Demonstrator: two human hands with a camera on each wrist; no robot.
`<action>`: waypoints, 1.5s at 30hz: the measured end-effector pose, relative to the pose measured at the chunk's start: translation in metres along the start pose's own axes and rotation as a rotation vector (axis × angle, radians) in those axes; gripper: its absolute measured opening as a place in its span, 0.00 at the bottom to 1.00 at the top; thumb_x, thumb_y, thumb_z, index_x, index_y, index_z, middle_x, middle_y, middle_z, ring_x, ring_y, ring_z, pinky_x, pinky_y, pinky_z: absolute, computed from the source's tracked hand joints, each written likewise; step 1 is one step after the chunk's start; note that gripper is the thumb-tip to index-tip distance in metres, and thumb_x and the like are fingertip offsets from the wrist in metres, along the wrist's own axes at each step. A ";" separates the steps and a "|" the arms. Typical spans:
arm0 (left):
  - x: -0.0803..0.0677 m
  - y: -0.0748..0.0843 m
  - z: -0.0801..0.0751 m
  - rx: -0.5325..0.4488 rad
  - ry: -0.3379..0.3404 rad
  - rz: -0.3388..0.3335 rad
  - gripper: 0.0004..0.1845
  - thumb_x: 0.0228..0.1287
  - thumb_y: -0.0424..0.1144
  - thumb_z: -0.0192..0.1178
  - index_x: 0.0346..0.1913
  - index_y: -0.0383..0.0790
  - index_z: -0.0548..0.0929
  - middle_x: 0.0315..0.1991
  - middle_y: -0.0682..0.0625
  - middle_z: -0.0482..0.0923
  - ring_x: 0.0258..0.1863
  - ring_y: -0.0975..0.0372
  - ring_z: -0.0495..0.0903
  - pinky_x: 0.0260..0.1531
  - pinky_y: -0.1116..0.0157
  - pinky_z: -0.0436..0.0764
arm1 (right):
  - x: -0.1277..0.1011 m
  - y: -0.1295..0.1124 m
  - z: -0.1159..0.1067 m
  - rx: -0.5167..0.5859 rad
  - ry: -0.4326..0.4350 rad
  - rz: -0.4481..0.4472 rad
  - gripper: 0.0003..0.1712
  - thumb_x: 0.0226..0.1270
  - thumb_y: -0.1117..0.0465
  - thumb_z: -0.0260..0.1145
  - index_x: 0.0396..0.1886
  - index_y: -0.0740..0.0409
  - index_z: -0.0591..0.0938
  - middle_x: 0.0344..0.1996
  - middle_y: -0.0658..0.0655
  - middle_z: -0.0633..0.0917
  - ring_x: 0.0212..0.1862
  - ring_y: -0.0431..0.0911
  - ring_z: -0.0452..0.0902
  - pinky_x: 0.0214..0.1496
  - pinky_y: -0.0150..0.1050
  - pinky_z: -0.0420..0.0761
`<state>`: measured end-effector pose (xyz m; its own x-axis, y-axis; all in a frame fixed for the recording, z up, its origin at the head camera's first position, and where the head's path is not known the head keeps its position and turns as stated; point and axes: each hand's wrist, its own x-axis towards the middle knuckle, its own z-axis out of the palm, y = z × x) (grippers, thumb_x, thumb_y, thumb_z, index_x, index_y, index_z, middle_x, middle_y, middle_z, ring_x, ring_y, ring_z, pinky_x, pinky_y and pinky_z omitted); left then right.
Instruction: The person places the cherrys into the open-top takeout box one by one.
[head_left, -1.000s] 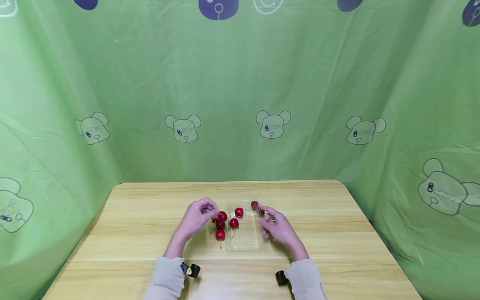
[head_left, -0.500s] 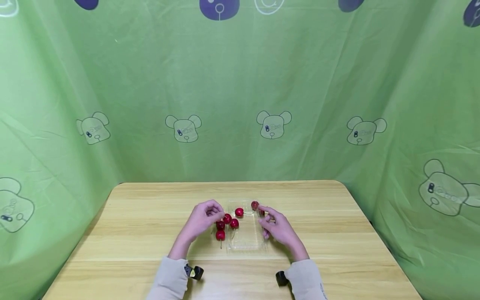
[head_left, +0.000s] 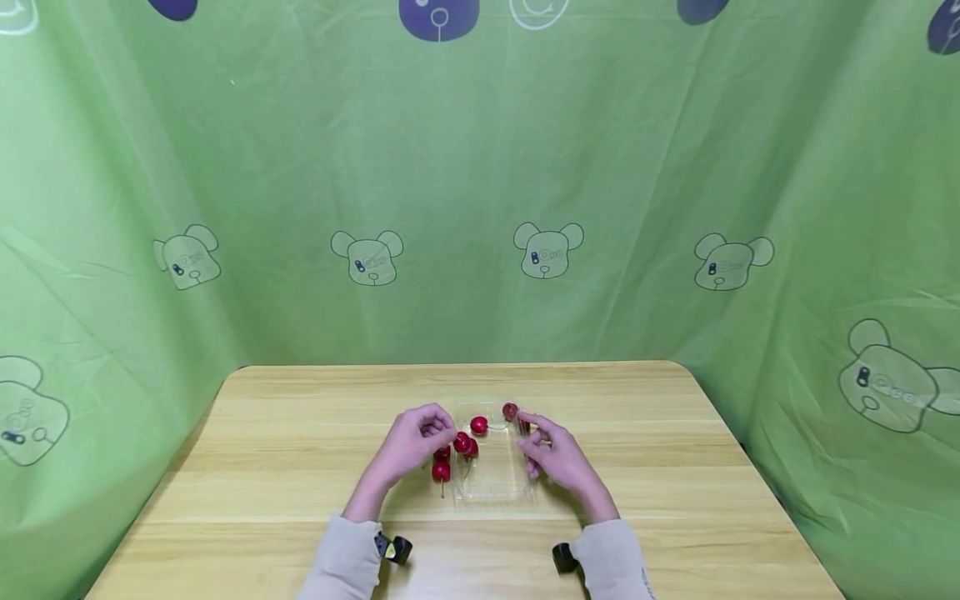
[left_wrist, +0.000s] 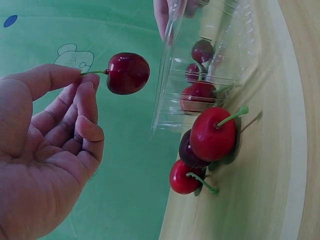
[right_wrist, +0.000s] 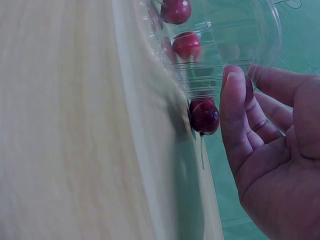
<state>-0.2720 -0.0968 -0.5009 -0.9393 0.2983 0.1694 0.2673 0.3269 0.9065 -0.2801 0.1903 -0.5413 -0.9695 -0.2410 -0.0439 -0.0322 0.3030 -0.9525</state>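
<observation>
In the left wrist view my left hand (left_wrist: 60,135) pinches a dark red cherry (left_wrist: 128,73) by its green stem between thumb and index finger. The head view puts this cherry (head_left: 462,442) over the left edge of a clear plastic container (head_left: 495,479). My right hand (head_left: 555,450) holds the container's right edge, the thumb (right_wrist: 233,95) against its wall. Inside lie a few cherries, one (head_left: 478,426) near the middle. A dark red patch (right_wrist: 249,90) shows behind the right thumb; I cannot tell whether it is held.
Cherries with green stems (left_wrist: 214,134) lie on the wooden table (head_left: 300,467) just left of the container. Near its right side is another dark cherry (right_wrist: 205,118) with a stem. Green cloth (head_left: 450,317) with bear drawings hangs behind the table.
My left hand has moved right and slightly toward me, carrying the cherry from the group on the table to above the container's left edge. My right hand has stayed in place.
</observation>
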 end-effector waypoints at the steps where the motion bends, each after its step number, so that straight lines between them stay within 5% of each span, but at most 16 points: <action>1: 0.000 0.000 0.001 0.001 -0.002 0.001 0.04 0.66 0.34 0.69 0.40 0.40 0.85 0.35 0.49 0.85 0.35 0.62 0.81 0.39 0.70 0.83 | 0.000 0.000 0.000 0.000 0.000 0.000 0.35 0.75 0.66 0.65 0.78 0.59 0.67 0.38 0.70 0.82 0.26 0.49 0.81 0.28 0.44 0.86; 45: 0.003 -0.018 0.014 0.086 -0.041 0.016 0.03 0.67 0.36 0.68 0.39 0.43 0.85 0.33 0.53 0.84 0.35 0.64 0.81 0.39 0.69 0.82 | -0.002 -0.001 0.000 0.030 -0.010 0.001 0.34 0.74 0.65 0.65 0.77 0.59 0.67 0.39 0.70 0.82 0.25 0.47 0.80 0.28 0.44 0.87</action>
<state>-0.2768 -0.0893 -0.5226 -0.9256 0.3402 0.1659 0.3014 0.3974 0.8667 -0.2779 0.1905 -0.5398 -0.9671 -0.2498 -0.0480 -0.0236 0.2759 -0.9609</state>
